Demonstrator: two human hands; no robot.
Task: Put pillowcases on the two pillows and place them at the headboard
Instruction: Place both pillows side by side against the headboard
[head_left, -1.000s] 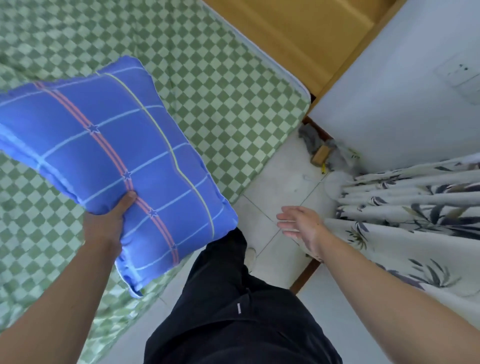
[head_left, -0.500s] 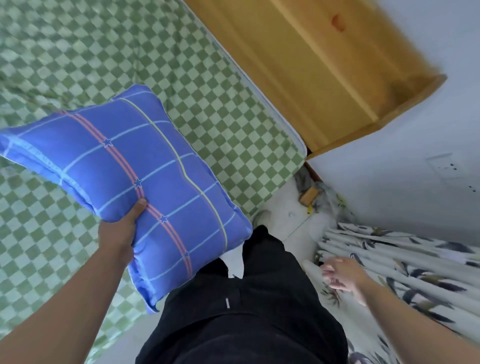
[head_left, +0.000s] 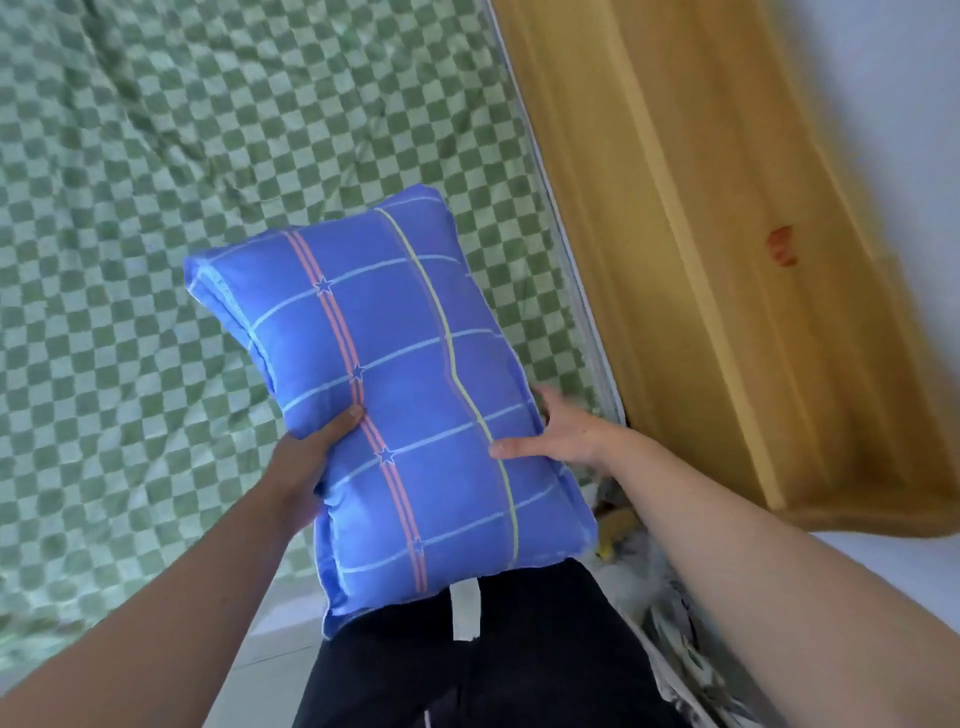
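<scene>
From my remote seat, the pillow reads as matt woven cloth, blue with pale grid lines, pink stripes and one yellow line, puffed smooth over soft filling (its edge seams look slightly frayed). The bedsheet is thin matt cloth in a green check, creased all over. The headboard is yellowish wood with a smooth, faintly satin finish. I see black matt cloth on the trousers, and the floor looks like smooth pale tile.
</scene>
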